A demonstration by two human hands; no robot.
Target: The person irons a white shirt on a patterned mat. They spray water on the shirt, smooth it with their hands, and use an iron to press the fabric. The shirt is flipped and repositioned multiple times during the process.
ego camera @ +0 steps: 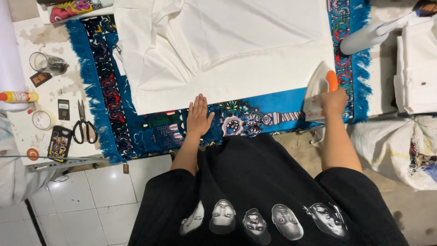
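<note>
White garment (227, 50) spread flat across the blue patterned rug (255, 116) that pads the table (45, 86), filling the view from ten to two o'clock, hem edge running along the near side, collar area rumpled toward ten o'clock. Left hand (198, 116) laid palm down at the hem, near the centre of the view, fingers (196, 102) straight and pressed close together, thumb out to the side, tips just over the cloth edge, seemingly to pin the fabric taut and flat. Right hand (333, 100) at three o'clock, fingers curled shut around the orange handle of a white iron (318, 93), sole resting at the garment's right corner where cloth meets rug, angled as if kept off the middle of the fabric. Scissors (83, 123) lying at nine o'clock on the bare table strip, beside a phone (59, 142) in a printed case, a tape roll (42, 119) and a glass (48, 64), all parked clear of the ironing surface. Folded white cloth stacked (416, 68) at three o'clock past the fringe, likely kept within reach, with a grey spray bottle (364, 38) lying between stack and rug. Black printed shirt (259, 196) filling six o'clock, worn by the person.
</note>
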